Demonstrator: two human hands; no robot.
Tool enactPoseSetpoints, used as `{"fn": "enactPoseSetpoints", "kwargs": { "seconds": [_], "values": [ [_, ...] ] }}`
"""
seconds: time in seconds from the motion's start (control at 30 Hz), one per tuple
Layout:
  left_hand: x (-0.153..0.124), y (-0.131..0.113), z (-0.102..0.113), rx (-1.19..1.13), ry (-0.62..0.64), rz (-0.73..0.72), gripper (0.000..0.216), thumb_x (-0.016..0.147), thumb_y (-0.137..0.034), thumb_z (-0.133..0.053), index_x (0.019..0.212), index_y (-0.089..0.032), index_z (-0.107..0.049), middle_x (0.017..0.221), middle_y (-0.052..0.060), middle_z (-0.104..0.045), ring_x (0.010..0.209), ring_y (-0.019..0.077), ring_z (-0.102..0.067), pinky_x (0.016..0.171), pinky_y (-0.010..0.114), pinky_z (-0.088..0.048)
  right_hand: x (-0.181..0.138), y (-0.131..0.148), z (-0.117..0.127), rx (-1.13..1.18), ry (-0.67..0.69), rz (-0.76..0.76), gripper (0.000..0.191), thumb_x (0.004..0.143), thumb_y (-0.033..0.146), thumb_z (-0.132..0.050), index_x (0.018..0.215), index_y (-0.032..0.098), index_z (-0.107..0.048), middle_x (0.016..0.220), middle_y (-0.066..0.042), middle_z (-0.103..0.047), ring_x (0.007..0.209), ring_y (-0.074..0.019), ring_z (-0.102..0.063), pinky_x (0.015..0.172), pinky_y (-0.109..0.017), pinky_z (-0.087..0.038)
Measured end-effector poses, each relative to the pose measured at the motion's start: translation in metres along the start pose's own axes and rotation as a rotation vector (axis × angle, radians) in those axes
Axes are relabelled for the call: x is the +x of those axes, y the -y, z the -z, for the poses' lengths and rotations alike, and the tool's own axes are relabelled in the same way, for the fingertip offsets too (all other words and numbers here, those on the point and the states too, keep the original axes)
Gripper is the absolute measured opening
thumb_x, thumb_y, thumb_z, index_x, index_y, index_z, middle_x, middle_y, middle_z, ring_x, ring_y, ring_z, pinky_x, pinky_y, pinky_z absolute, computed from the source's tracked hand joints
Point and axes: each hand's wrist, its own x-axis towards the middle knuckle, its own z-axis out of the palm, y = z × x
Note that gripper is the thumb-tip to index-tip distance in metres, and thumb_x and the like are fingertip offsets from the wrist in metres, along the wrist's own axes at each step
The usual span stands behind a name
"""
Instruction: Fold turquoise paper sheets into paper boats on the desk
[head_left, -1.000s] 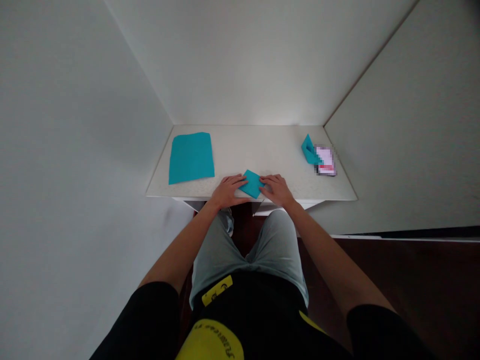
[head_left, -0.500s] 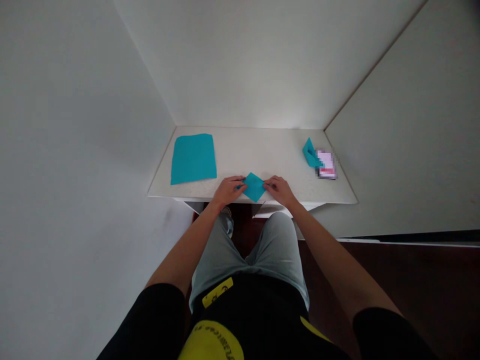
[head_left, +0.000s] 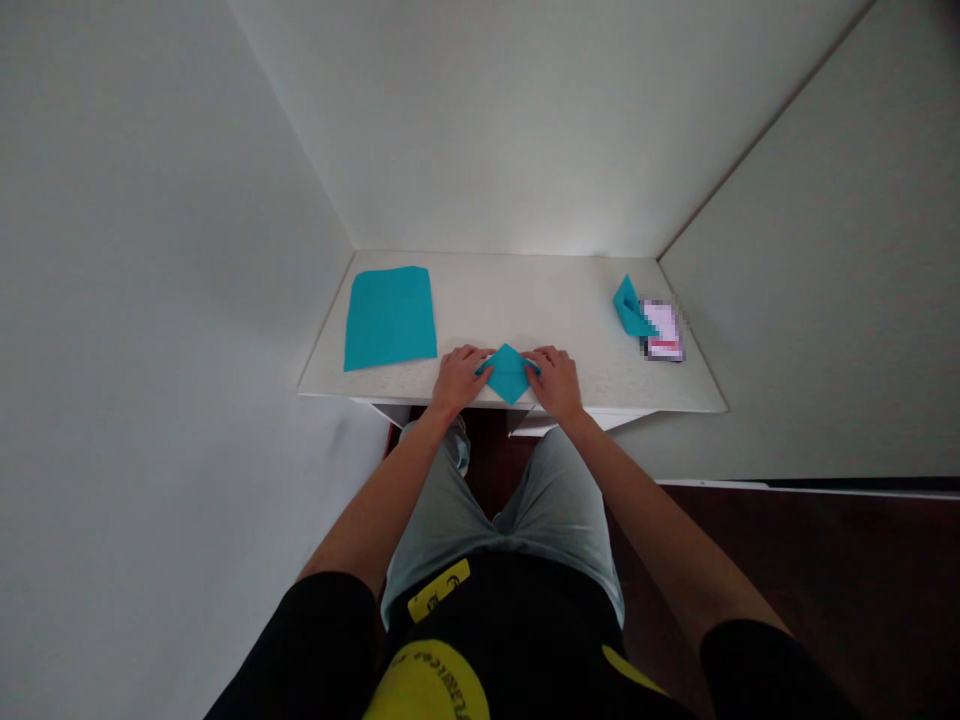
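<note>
Your two forearms reach forward from your lap to the near edge of a white table [head_left: 525,290], wrists low and palms turned down. Your left hand [head_left: 457,378] lies on the tabletop with its fingers held close together, the tips on the left corner of a small folded piece of teal paper [head_left: 508,372]. Your right hand [head_left: 556,378] mirrors it, fingers together on the paper's right corner. Whether the fingertips pinch those corners or only press them flat cannot be told from here.

The paper sits between your hands at the table's front edge, lying flat as a diamond. One corner points toward you, the opposite one toward the back wall. It reads as nearly square, so no long axis can be made out.

A flat teal sheet [head_left: 390,317] lies well apart at the table's left side. A folded teal shape [head_left: 630,310] stands at the far right, touching a blurred card [head_left: 663,330]. The table fills a narrow alcove between plain pale walls [head_left: 150,250], with a dark wood floor [head_left: 825,560] to your right.
</note>
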Motion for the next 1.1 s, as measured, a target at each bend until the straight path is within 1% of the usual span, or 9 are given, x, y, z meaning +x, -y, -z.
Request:
{"fn": "enactPoseSetpoints", "kwargs": {
  "seconds": [0.1, 0.2, 0.37, 0.53, 0.63, 0.73, 0.83, 0.97, 1.1],
  "values": [
    [-0.002, -0.002, 0.0, 0.03, -0.008, -0.012, 0.035, 0.107, -0.032, -0.064, 0.14, -0.03, -0.077, 0.138, 0.011, -0.073, 0.132, 0.0301, -0.065, 0.114, 0.049, -0.05, -0.011, 0.022, -0.006, -0.03, 0.099, 0.173, 0.048, 0.114, 0.043, -0.051, 0.156, 0.027, -0.067, 0.162, -0.012, -0.066, 0.145, -0.0351, -0.061, 0.119, -0.055, -0.048],
    [-0.003, -0.002, 0.0, 0.026, -0.002, 0.006, 0.033, 0.108, -0.033, -0.064, 0.137, -0.03, -0.078, 0.141, 0.01, -0.071, 0.135, 0.0307, -0.063, 0.117, 0.051, -0.049, -0.021, 0.031, -0.012, -0.03, 0.198, 0.238, 0.061, 0.115, 0.05, -0.046, 0.168, 0.021, -0.054, 0.174, -0.014, -0.053, 0.159, -0.0338, -0.052, 0.131, -0.057, -0.038],
    [0.0, 0.0, -0.001, -0.005, -0.003, 0.017, 0.036, 0.107, -0.023, -0.058, 0.133, -0.03, -0.081, 0.138, 0.009, -0.073, 0.131, 0.0297, -0.064, 0.119, 0.051, -0.049, -0.033, 0.008, -0.003, -0.061, 0.233, 0.188, 0.068, 0.115, 0.052, -0.044, 0.174, 0.018, -0.043, 0.178, -0.017, -0.044, 0.165, -0.0344, -0.046, 0.136, -0.061, -0.034],
    [0.0, 0.001, 0.002, -0.006, 0.02, -0.003, 0.038, 0.108, -0.017, -0.053, 0.13, -0.027, -0.082, 0.138, 0.009, -0.076, 0.131, 0.0278, -0.067, 0.119, 0.048, -0.051, -0.044, -0.016, 0.011, -0.086, 0.216, 0.161, 0.073, 0.113, 0.057, -0.05, 0.175, 0.02, -0.041, 0.178, -0.017, -0.045, 0.165, -0.0351, -0.046, 0.136, -0.062, -0.033],
    [-0.01, 0.003, 0.005, 0.024, 0.08, -0.079, 0.045, 0.106, -0.013, -0.05, 0.138, -0.026, -0.079, 0.148, 0.006, -0.075, 0.141, 0.0265, -0.065, 0.124, 0.047, -0.049, -0.047, -0.019, 0.014, -0.096, 0.21, 0.166, 0.077, 0.11, 0.061, -0.055, 0.174, 0.019, -0.043, 0.176, -0.018, -0.047, 0.165, -0.0359, -0.046, 0.135, -0.06, -0.034],
    [-0.031, 0.005, 0.009, 0.074, 0.134, -0.193, 0.049, 0.105, -0.017, -0.054, 0.15, -0.027, -0.071, 0.164, 0.004, -0.065, 0.156, 0.0274, -0.055, 0.135, 0.053, -0.037, -0.05, -0.019, 0.015, -0.089, 0.184, 0.174, 0.074, 0.108, 0.06, -0.059, 0.17, 0.02, -0.049, 0.173, -0.018, -0.053, 0.162, -0.0366, -0.048, 0.131, -0.058, -0.038],
    [-0.051, 0.003, 0.013, 0.094, 0.158, -0.264, 0.05, 0.101, -0.03, -0.069, 0.151, -0.029, -0.07, 0.167, 0.005, -0.062, 0.158, 0.0284, -0.054, 0.138, 0.056, -0.031, -0.058, -0.015, 0.016, -0.058, 0.144, 0.164, 0.054, 0.108, 0.046, -0.061, 0.156, 0.024, -0.063, 0.162, -0.016, -0.065, 0.15, -0.0374, -0.058, 0.12, -0.057, -0.045],
    [-0.061, -0.007, 0.02, 0.095, 0.158, -0.253, 0.025, 0.1, -0.026, -0.072, 0.122, -0.031, -0.082, 0.143, 0.003, -0.079, 0.136, 0.0256, -0.071, 0.131, 0.054, -0.041, -0.069, -0.003, 0.02, -0.011, 0.074, 0.134, 0.024, 0.107, 0.032, -0.06, 0.123, 0.028, -0.077, 0.139, -0.01, -0.079, 0.129, -0.0356, -0.064, 0.108, -0.055, -0.044],
    [-0.045, -0.015, 0.031, -0.013, 0.081, -0.188, 0.019, 0.107, -0.037, -0.068, 0.109, -0.027, -0.084, 0.115, 0.006, -0.085, 0.112, 0.0252, -0.078, 0.108, 0.046, -0.057, -0.059, 0.006, 0.03, 0.097, 0.012, 0.057, 0.025, 0.11, 0.044, -0.058, 0.108, 0.027, -0.077, 0.115, -0.009, -0.083, 0.111, -0.0322, -0.069, 0.102, -0.052, -0.044]
  ]
}}
